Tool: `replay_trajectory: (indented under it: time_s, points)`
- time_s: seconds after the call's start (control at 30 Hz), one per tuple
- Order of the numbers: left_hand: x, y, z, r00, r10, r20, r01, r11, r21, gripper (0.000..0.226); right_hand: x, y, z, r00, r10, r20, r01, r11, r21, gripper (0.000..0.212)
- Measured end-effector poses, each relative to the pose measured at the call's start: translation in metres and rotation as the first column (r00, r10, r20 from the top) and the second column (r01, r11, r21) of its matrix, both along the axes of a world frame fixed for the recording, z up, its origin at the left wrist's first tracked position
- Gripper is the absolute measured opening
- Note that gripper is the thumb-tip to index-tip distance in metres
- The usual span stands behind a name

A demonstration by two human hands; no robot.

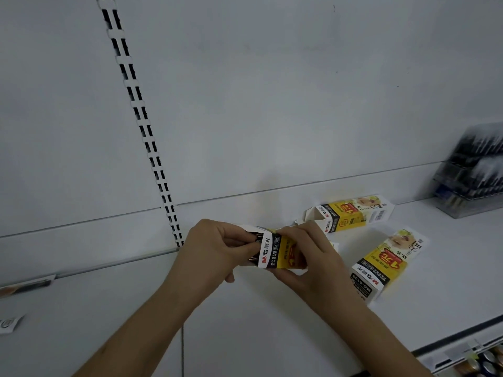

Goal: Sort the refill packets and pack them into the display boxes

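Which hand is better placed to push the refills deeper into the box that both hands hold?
Probably the left hand. Its fingers are already at the open end of the held box, touching the refills that stick out. The right hand grips the box body, steadying it.

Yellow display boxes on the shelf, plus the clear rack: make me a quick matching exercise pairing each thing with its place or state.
Things:
1. box in both hands
2. far box
3. near box
4. clear rack

States:
A. far right, holding dark pens
B. lying by the back wall, flaps open
C. off the shelf, refills showing at its open end
D. lying on the shelf nearest the right wrist

Pairs: 1-C, 2-B, 3-D, 4-A
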State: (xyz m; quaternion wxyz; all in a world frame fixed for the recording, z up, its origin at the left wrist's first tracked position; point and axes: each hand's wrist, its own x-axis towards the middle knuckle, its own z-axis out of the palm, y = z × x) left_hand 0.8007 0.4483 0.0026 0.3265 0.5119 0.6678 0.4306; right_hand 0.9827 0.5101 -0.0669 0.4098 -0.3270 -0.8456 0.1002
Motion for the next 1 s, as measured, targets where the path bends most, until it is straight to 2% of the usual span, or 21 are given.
replay_trajectory:
  time_s: [0.13,0.3,0.5,0.6,0.7,0.8,0.87,0.93,1.0]
  points:
    - [0.004,0.000,-0.006,1.000,-0.025,0.010,0.025,0.999,-0.035,0.019,-0.001,-0.002,0.001,0.997,0.068,0.026,-0.068,0.998,0.006,0.053]
    - [0.005,0.005,-0.022,0.998,-0.064,-0.026,0.063,0.997,-0.045,0.021,-0.006,0.000,-0.008,0.997,0.054,0.054,-0.056,0.997,0.046,0.048]
    - [-0.001,0.017,-0.031,0.992,-0.119,0.045,0.122,0.991,-0.058,0.019,-0.007,0.008,-0.008,0.990,0.083,0.118,-0.083,0.997,-0.004,0.046]
    - [-0.005,0.021,-0.031,0.978,-0.163,0.127,0.164,0.986,-0.003,0.022,-0.002,0.019,0.007,0.976,0.086,0.200,-0.082,0.996,-0.032,0.050]
    - [-0.010,0.019,-0.028,0.930,-0.221,0.294,0.188,0.973,0.136,0.019,0.014,0.038,0.031,0.971,0.055,0.231,-0.042,0.997,-0.062,0.054]
    - [-0.011,0.020,-0.039,0.894,-0.180,0.411,0.077,0.964,0.253,0.025,0.037,0.055,0.049,0.972,0.031,0.233,-0.006,0.994,-0.108,0.057]
    - [-0.007,0.024,-0.057,0.943,-0.079,0.325,0.002,0.973,0.230,0.024,0.050,0.061,0.057,0.964,0.025,0.263,0.012,0.990,-0.138,0.056]
    - [-0.003,0.028,-0.079,0.997,-0.023,0.077,0.008,0.983,0.185,0.022,0.060,0.064,0.062,0.947,0.013,0.322,0.037,0.988,-0.149,0.054]
    - [-0.003,0.030,-0.097,0.983,-0.055,-0.175,0.079,0.988,0.131,0.019,0.069,0.065,0.064,0.938,0.014,0.347,0.043,0.987,-0.158,0.052]
